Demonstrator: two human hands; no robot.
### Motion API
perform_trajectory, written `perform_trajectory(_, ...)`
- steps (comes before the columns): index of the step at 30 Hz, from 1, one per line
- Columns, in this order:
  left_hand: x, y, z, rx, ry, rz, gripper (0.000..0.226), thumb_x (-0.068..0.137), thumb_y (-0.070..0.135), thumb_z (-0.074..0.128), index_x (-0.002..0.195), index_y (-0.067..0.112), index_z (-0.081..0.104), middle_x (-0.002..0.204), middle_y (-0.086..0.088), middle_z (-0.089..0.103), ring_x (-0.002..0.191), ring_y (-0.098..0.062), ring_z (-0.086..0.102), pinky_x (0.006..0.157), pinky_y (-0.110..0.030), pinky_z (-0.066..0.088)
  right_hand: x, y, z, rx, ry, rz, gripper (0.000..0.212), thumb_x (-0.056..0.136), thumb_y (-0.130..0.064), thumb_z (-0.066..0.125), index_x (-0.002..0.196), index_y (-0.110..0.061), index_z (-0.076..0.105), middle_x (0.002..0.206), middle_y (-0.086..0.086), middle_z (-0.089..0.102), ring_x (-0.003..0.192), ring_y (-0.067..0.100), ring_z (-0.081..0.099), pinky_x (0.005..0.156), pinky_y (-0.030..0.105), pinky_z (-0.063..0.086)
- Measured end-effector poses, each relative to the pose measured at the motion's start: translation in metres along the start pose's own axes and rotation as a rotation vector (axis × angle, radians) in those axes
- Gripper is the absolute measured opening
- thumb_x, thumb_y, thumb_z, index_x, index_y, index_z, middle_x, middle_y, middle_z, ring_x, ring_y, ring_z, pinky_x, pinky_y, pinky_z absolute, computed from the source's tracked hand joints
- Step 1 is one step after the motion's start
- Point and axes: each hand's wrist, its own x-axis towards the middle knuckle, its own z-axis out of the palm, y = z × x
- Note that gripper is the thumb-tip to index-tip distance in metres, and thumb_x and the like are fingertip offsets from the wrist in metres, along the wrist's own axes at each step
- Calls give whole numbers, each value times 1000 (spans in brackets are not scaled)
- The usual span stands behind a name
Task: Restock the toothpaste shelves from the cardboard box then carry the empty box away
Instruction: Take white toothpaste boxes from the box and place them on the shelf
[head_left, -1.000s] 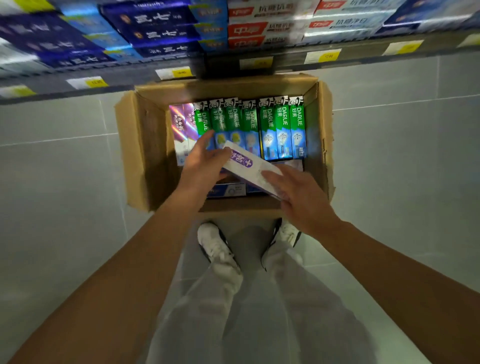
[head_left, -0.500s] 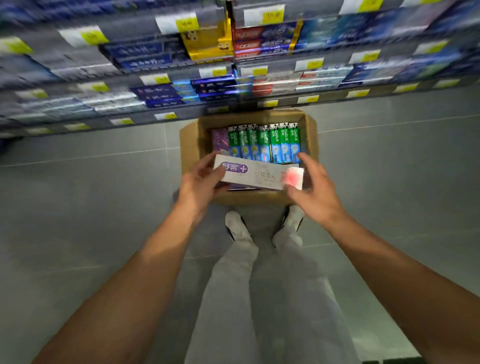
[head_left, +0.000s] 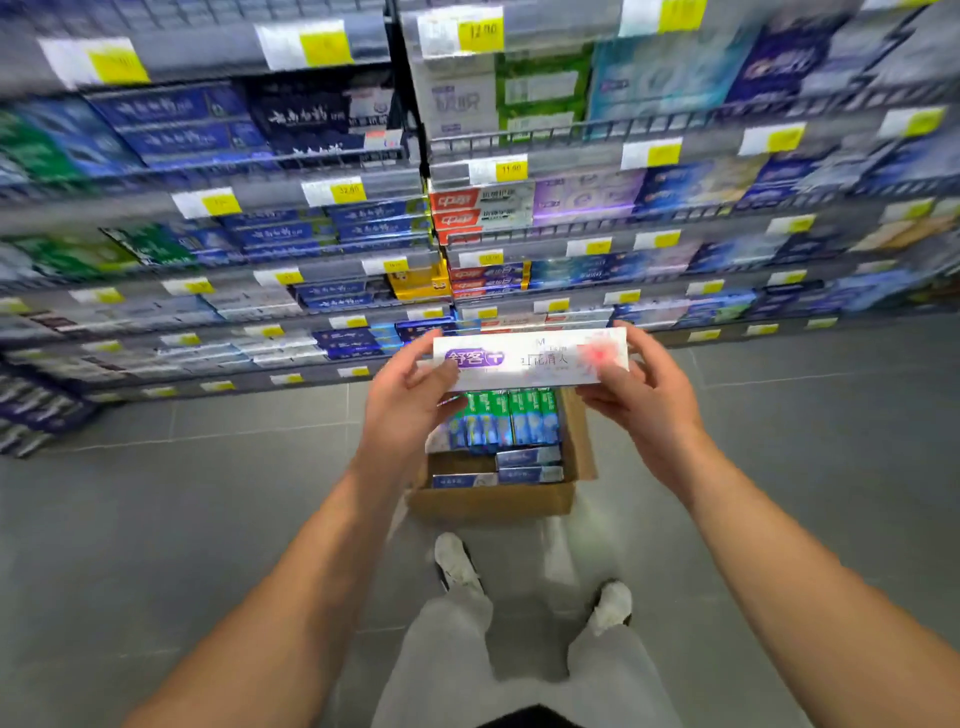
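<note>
A white toothpaste carton (head_left: 535, 358) with a purple logo and a red mark is held level in front of me, above the cardboard box. My left hand (head_left: 410, 410) grips its left end and my right hand (head_left: 644, 400) grips its right end. The open cardboard box (head_left: 493, 499) stands on the floor just beyond my feet. In it a row of green and blue cartons (head_left: 498, 421) stands upright, with several blue cartons (head_left: 524, 462) lying flat in front of them.
Toothpaste shelves (head_left: 363, 249) with yellow price tags fill the upper half of the view, blurred by motion. Grey tiled floor (head_left: 208, 519) lies on both sides of the box. My two white shoes (head_left: 457, 564) stand just behind it.
The white carton has been lifted out of the box, turned level and raised in both hands. My view has swung up from the box to the shelves.
</note>
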Motion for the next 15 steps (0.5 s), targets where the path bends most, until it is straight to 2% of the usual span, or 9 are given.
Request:
perform_trajectory(5, -24, 45, 66, 58, 35, 191, 35, 92, 7, 63, 116, 31, 61, 90, 3, 76, 82, -15, 72, 74, -35, 57, -7, -62, -54, 21, -20, -143, 45, 93, -4, 58, 134, -21, 51, 106, 2, 73, 88, 20, 70, 70, 26, 56)
perform_trajectory(8, -36, 79, 107, 88, 27, 324, 35, 90, 5, 65, 116, 29, 64, 90, 0, 74, 76, -13, 71, 70, -34, 58, -6, -108, -91, 19, -68, -244, 47, 93, -6, 60, 135, -25, 51, 115, 7, 70, 100, 26, 69, 79, 34, 58)
perform_trajectory(11, -48, 122, 147, 128, 57, 461, 35, 90, 9, 66, 121, 25, 63, 79, 0, 66, 58, -4, 61, 54, -21, 49, 0, -161, -121, -3, -83, -356, 49, 91, -14, 66, 135, -31, 52, 123, 5, 66, 106, 27, 67, 86, 41, 57)
perform_trajectory(13, -55, 152, 171, 116, 70, 511, 36, 91, 10, 66, 124, 24, 62, 87, -2, 68, 64, -4, 65, 55, -17, 49, 2, -197, -134, -21, -101, -425, 52, 88, -20, 69, 135, -32, 52, 124, 5, 66, 108, 28, 67, 86, 41, 57)
perform_trajectory(15, -58, 178, 189, 105, 78, 566, 37, 91, 10, 66, 125, 23, 61, 91, -4, 70, 69, -5, 66, 58, -18, 52, 5, -230, -144, -19, -105, -487, 50, 90, -15, 67, 136, -28, 51, 122, 6, 66, 103, 26, 69, 83, 39, 58)
